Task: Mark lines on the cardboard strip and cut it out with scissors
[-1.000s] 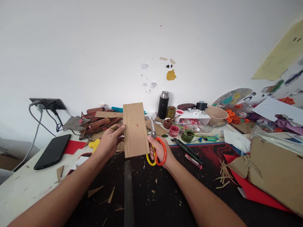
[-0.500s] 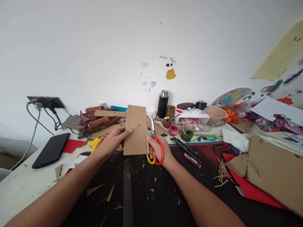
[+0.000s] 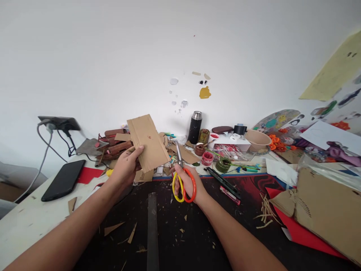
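Observation:
A flat rectangular piece of brown cardboard is held up and tilted over the desk. My left hand grips its lower left side, thumb on the near face and the other fingers mostly hidden behind. In my right hand is a pair of scissors with one yellow and one red handle loop. The blades look closed and point up and away from me, just right of the cardboard and apart from it. Beneath both hands lies a dark mat strewn with small cardboard scraps.
A long dark metal strip lies on the mat. Paint jars, a black flask and a utility knife stand or lie behind and right. Larger cardboard sits at right. A black phone rests at left.
My left hand has moved left with the cardboard, which now leans to the left. My right hand has let go of the cardboard's edge and keeps the scissors.

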Action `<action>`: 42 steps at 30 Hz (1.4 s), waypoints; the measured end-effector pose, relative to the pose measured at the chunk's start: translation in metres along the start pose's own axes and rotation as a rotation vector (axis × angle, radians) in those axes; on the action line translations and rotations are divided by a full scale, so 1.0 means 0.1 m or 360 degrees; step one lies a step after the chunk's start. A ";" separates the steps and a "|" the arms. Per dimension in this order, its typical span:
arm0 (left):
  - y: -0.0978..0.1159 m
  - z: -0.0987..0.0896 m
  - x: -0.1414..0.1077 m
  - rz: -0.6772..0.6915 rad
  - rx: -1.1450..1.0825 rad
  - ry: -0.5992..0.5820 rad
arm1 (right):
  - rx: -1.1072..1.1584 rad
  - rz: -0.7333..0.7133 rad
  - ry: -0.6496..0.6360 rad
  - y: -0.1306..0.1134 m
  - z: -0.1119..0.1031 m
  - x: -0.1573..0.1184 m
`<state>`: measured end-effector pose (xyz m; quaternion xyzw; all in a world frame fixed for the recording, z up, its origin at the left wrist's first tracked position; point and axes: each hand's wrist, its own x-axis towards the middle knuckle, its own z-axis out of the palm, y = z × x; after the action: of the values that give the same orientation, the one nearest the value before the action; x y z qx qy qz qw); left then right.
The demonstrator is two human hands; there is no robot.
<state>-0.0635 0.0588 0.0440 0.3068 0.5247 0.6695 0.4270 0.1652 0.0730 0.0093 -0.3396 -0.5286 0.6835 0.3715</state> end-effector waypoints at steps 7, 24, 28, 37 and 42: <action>0.00 0.04 -0.01 0.0057 -0.0145 0.0010 | -0.0022 0.0028 -0.0191 0.02 -0.01 -0.01; -0.10 0.07 -0.03 -0.0003 -0.0276 -0.0029 | 0.0207 -0.0131 -0.0447 0.11 -0.03 0.01; -0.10 0.07 -0.04 -0.0042 -0.0302 -0.0018 | 0.0219 -0.0115 -0.0439 0.11 0.00 0.01; -0.08 0.07 -0.02 -0.0161 -0.0395 0.0030 | 0.0196 0.0022 -0.0359 0.04 -0.03 0.02; -0.02 0.12 -0.15 -0.0315 -0.0352 -0.0212 | 0.0185 0.0051 -0.0441 -0.03 -0.02 0.00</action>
<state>-0.0464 0.0511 0.0461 0.2483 0.4461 0.6560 0.5558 0.1675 0.0740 0.0118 -0.2283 -0.5289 0.7592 0.3030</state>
